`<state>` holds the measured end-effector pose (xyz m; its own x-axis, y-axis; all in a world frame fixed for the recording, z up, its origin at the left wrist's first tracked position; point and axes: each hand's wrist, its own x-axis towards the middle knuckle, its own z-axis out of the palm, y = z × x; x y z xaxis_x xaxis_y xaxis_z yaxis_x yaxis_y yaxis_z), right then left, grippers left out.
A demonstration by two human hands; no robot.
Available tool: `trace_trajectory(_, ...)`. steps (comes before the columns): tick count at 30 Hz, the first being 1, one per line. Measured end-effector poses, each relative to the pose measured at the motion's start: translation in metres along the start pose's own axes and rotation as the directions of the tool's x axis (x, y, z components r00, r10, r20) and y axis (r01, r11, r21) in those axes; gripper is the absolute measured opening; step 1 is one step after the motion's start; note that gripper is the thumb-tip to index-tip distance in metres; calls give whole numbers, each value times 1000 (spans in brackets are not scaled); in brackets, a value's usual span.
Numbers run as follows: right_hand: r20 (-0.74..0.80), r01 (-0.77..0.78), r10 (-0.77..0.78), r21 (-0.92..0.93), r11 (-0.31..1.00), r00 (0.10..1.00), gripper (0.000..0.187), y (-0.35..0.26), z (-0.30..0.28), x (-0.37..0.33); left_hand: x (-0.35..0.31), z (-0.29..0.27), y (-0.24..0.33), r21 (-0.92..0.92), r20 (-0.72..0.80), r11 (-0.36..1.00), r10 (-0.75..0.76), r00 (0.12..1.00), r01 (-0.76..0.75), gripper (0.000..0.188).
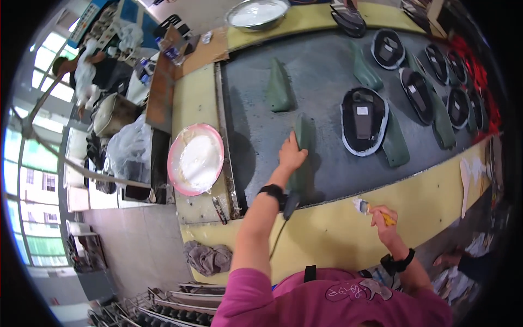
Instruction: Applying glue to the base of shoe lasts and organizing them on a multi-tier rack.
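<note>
My left hand (292, 155) is closed round a long green shoe last (300, 181) over the dark grey tabletop. The last looks blurred. In my right hand (384, 222), above the near yellow edge, is a small brush (388, 218) with a yellow handle and white stuff on its bristles. Farther back stands another green last (279, 90). Right of my left hand lies a black shoe piece (363, 122) with a white-coated rim and a pale label, beside a green last (396, 144). Several similar black pieces and lasts sit toward the right.
A pink-rimmed bowl of white paste (197, 159) rests on the left yellow border (193, 87). At the back stands a metal bowl of white paste (258, 12). A grey rag (207, 258) lies near left. A white stick (465, 188) lies near right. Another person (103, 73) is at far left.
</note>
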<state>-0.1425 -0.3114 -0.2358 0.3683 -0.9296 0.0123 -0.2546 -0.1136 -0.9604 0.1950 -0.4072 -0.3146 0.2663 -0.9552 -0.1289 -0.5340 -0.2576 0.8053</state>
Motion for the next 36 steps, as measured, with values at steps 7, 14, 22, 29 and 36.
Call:
trace_trajectory(7, 116, -35, 29, 45, 998, 993, 15, -14, 5, -9, -48, 29, -14, 401, -240, 913, 22, 971, 78, 71)
trace_trajectory(14, 303, 153, -188, 133, 979, 934, 11, -15, 39, 9, -226, -27, -8, -205, -435, 978, -122, 892, 34, 46)
trace_trajectory(22, 536, 459, -465, 156, 875, 704, 8, -71, 136, -5, -403, -91, -51, -250, -711, 940, -341, 616, 232, 62)
trace_trajectory(29, 477, 800, -728, 79, 594, 493, 19, -106, 225, 20, -421, -119, -82, 11, -861, 886, -228, 455, 463, 60)
trace_trajectory(36, 487, 866, -735, -100, 489, 472, 34, -121, 356, 73, -383, -95, -102, 235, -801, 796, -166, 575, 558, 67)
